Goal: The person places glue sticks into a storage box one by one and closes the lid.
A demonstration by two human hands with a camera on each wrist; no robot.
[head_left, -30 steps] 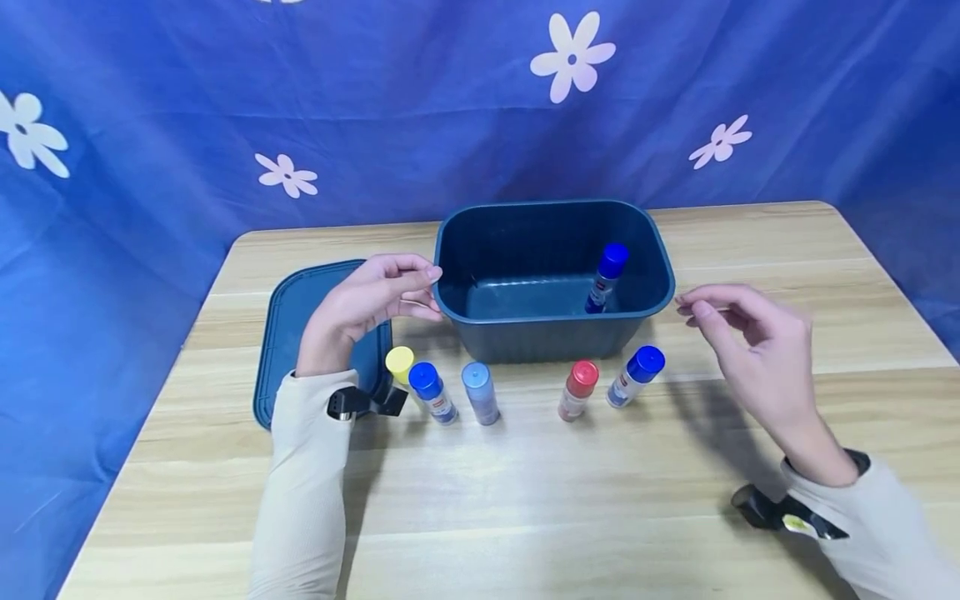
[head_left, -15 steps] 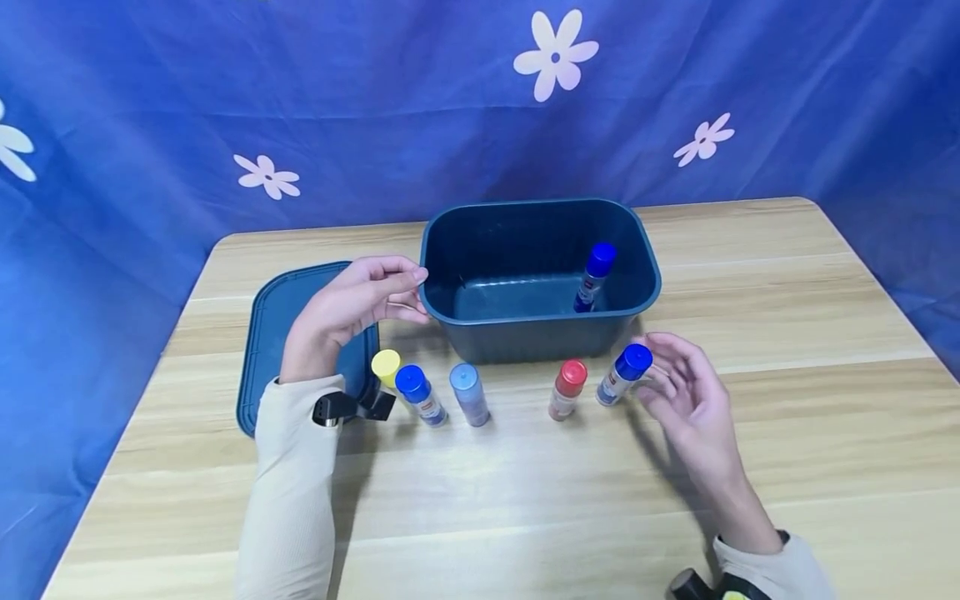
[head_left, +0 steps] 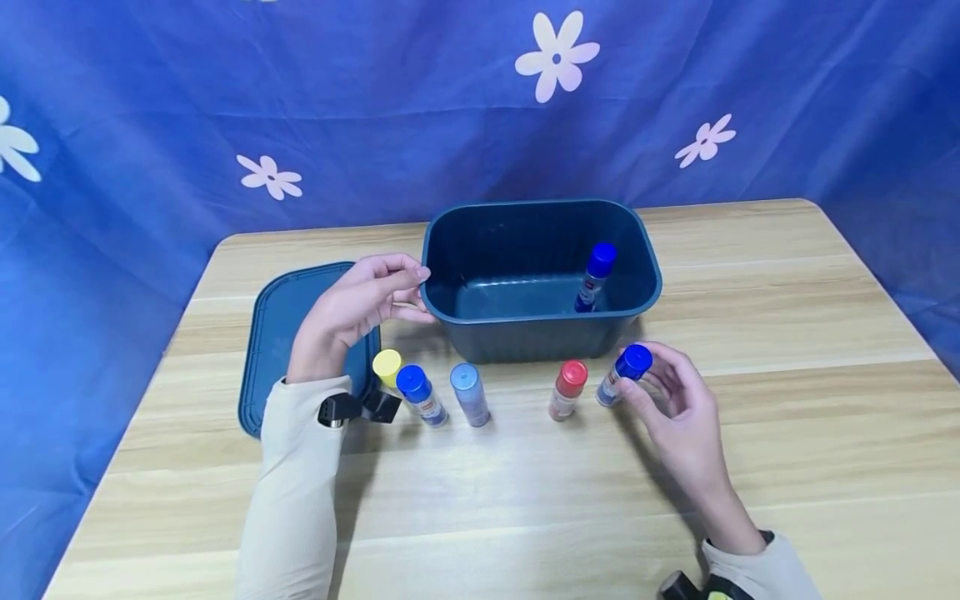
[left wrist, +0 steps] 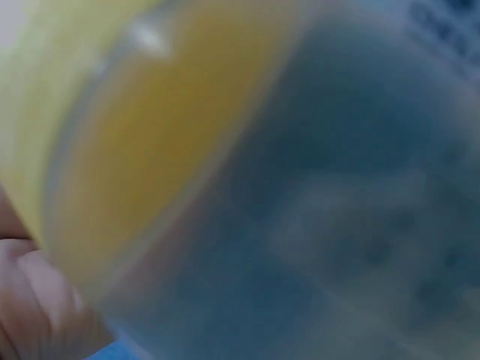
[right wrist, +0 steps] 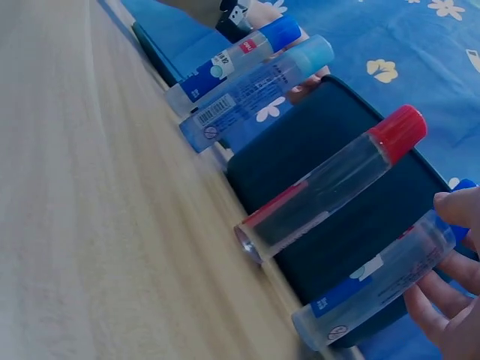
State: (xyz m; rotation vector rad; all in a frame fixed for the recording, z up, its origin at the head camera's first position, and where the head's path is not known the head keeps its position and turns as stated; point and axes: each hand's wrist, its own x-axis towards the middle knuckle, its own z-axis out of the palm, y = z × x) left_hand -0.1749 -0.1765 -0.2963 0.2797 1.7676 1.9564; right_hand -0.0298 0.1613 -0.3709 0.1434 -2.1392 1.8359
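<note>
Blue-capped bottle (head_left: 627, 368) stands right of centre in the frame, just in front of the box (head_left: 540, 339), its base seemingly on the table (head_left: 480, 508). High on it, probably because the cap end is easiest to reach from the side, the right hand (head_left: 682, 408) grasps it: thumb at the near side, fingers curved behind, spread only about the bottle's width. How firmly it squeezes, I cannot tell.

At the box's left rim, the left hand (head_left: 367, 296) grips lightly, thumb at the edge and fingers against the outer wall, perhaps to steady it. One bottle (head_left: 596, 279) leans inside the box, at its right end, likely propped by the wall.

Red-capped bottle (head_left: 567, 392), pale blue bottle (head_left: 470, 396), second blue-capped bottle (head_left: 423, 397) and yellow-capped bottle (head_left: 387, 367) stand along the front, presumably within easy reach. Left of them lies the lid (head_left: 288, 321), partly under the left forearm.
</note>
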